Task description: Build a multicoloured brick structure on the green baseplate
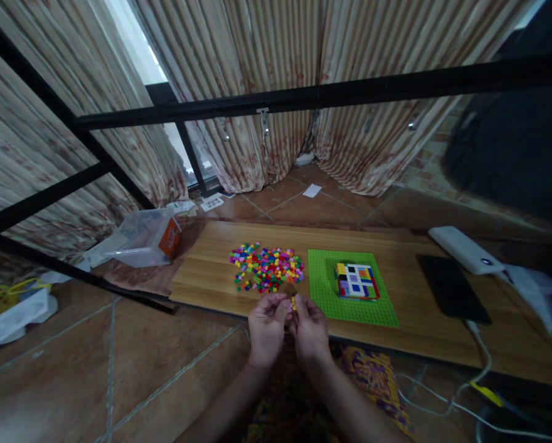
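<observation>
Yellow piece (293, 303): one, pinched in the fingers of your left hand (267, 323) and right hand (310, 326), at table's (197, 271) near edge. Brick build (356, 282): rightward, on green baseplate (320, 301), nearer your right hand.

There are two hands (267, 325) (311, 329), one brick pile (272, 264), one baseplate (320, 296), one build (356, 283).

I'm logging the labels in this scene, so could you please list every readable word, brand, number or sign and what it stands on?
No text is readable.
Orange label on the plastic box: marks too blurred to read.
Printed paper on the floor: too small to read.
</observation>
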`<state>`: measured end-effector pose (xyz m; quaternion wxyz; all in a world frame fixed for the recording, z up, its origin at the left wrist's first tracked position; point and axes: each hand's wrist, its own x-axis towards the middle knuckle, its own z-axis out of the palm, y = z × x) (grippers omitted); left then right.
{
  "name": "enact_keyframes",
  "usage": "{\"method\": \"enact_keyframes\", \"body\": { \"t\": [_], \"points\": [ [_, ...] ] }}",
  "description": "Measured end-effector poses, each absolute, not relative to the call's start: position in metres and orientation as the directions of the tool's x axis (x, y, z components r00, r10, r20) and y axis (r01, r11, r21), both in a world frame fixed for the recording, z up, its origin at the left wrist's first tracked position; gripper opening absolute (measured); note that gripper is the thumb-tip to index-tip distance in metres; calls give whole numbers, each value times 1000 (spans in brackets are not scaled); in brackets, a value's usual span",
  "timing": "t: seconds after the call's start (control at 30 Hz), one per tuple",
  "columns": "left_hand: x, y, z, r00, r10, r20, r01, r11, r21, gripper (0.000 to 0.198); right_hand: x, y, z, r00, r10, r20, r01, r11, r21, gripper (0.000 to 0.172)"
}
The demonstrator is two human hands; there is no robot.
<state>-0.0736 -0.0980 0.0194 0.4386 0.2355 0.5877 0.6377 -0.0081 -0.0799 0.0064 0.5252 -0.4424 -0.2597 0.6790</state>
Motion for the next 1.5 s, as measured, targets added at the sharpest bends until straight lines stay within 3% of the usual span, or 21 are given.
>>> {"method": "enact_keyframes", "body": {
  "t": [0.1, 0.2, 0.3, 0.37, 0.47, 0.6, 0.77, 1.07, 1.17, 1.37, 1.5],
  "points": [
    [-83, -86, 15, -505, 829, -240, -365, 47, 930, 27, -17, -70, 10, -108, 912, -395, -554, -385, -738, 48],
    [-94, -70, 8, -511, 833, -214, -363, 16, 932, 24, -21, -51, 9, -143, 910, -390, -459, -410, -788, 45],
    [-107, -50, 0, -520, 847, -106, -203, -2, 979, 16, -23, -19, 0, -109, 955, -275, -144, -289, -947, 39],
    [-115, -37, -2, -517, 856, -19, -15, 14, 1000, 11, -25, 4, -5, -140, 987, -76, 149, -55, -987, 35],
    [-126, -22, 1, -494, 863, 106, 314, 63, 947, 19, -30, 33, -10, -267, 960, 86, 494, 213, -843, 27],
    [-136, -12, 5, -432, 891, 142, 542, 131, 830, 28, -37, 50, -8, -401, 907, 129, 686, 391, -614, 24],
    [-150, -10, 1, -403, 904, 139, 648, 175, 741, 30, -37, 53, -6, -499, 852, 159, 693, 503, -517, 23],
    [-216, 1, 1, -587, 794, 159, 759, 472, 449, 30, -29, 37, 1, -456, 858, 238, 555, 483, -677, 26],
    [-218, 4, -3, -601, 786, 145, 758, 504, 413, 27, -28, 28, 0, -449, 866, 222, 521, 456, -722, 27],
    [-211, -2, -6, -618, 773, 140, 708, 471, 525, 15, -25, 12, 2, -400, 886, 235, 418, 404, -814, 26],
    [-200, -16, -3, -625, 763, 166, 569, 299, 766, 12, -22, 4, 6, -347, 914, 211, 350, 335, -875, 26]
  ]
}}
